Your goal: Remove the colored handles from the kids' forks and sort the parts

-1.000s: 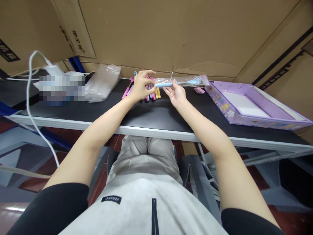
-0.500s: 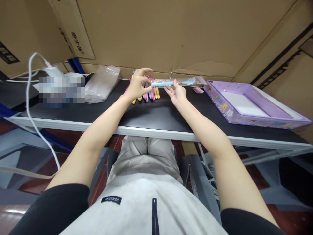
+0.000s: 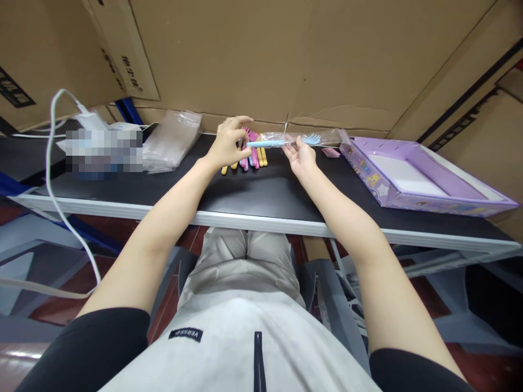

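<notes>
A light blue plastic fork (image 3: pixel 266 144) lies level above the desk, tines to the right, mostly inside a long clear plastic bag (image 3: pixel 330 137). Its handle end sticks out of the bag on the left, pinched between the thumb and fingers of my left hand (image 3: pixel 229 142). My right hand (image 3: pixel 301 156) grips the bag around the fork's neck, thumb on top and fingers beneath. Behind and below my left hand lies a row of pink, yellow, purple and blue forks (image 3: pixel 254 155), partly covered by that hand.
On the right of the black desk (image 3: pixel 261 190) rests an open purple box (image 3: pixel 441 204). A small pink packet (image 3: pixel 330 153) lies beside it. Clear plastic bags (image 3: pixel 169 144) are stacked at left, near a white cable (image 3: pixel 51 147). Cardboard (image 3: pixel 302 60) stands along the back.
The fork has shifted slightly left with my left hand, and its tines sit farther from the bag's right end. My right hand has moved a little to the right.
</notes>
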`<act>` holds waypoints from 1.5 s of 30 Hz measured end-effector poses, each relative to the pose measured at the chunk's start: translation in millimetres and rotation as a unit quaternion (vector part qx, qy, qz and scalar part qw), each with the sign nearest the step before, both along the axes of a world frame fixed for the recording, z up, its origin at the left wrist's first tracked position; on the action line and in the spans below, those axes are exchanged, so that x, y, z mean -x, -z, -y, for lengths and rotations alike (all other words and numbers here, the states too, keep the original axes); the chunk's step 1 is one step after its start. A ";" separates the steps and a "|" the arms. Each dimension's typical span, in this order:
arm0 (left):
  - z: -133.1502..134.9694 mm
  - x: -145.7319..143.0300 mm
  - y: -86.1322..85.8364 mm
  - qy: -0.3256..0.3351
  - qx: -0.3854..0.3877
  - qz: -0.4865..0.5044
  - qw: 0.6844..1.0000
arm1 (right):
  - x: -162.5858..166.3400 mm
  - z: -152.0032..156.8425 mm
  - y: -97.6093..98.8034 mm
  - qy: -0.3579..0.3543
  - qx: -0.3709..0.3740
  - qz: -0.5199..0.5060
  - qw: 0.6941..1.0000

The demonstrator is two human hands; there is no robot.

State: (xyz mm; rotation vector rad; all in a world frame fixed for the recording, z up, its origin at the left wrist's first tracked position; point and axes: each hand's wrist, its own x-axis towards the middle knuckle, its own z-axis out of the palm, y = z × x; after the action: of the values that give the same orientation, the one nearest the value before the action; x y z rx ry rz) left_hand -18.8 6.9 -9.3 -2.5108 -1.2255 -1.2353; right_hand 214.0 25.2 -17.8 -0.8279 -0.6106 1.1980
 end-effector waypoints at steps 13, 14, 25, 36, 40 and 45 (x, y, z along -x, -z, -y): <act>-8.1 8.2 1.9 -0.012 0.011 -0.039 0.999 | -8.5 3.1 -9.0 0.010 -0.004 0.008 1.000; -9.0 10.4 1.7 -0.016 0.012 -0.035 0.999 | -11.4 1.6 -9.1 0.013 -0.010 0.015 1.000; -2.1 23.2 -4.9 -0.076 0.010 0.038 0.996 | -88.2 -25.2 -20.2 0.156 -0.022 0.143 0.977; -7.8 7.8 14.5 -0.113 0.003 0.014 0.994 | -95.0 -25.1 -18.4 0.170 -0.019 0.169 0.971; -8.4 -3.5 24.1 -0.112 0.027 0.013 0.993 | -82.7 -26.6 -17.2 0.128 -0.014 0.176 0.976; -12.2 -5.2 31.6 -0.117 0.051 0.016 0.992 | -72.0 -21.3 -15.4 0.077 -0.013 0.173 0.982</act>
State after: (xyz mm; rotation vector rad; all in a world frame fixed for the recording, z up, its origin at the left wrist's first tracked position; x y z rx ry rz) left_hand -13.7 19.1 -40.8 -2.3357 -1.5764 -1.1874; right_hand 286.1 46.5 -2.3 -1.0530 -0.8268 0.9086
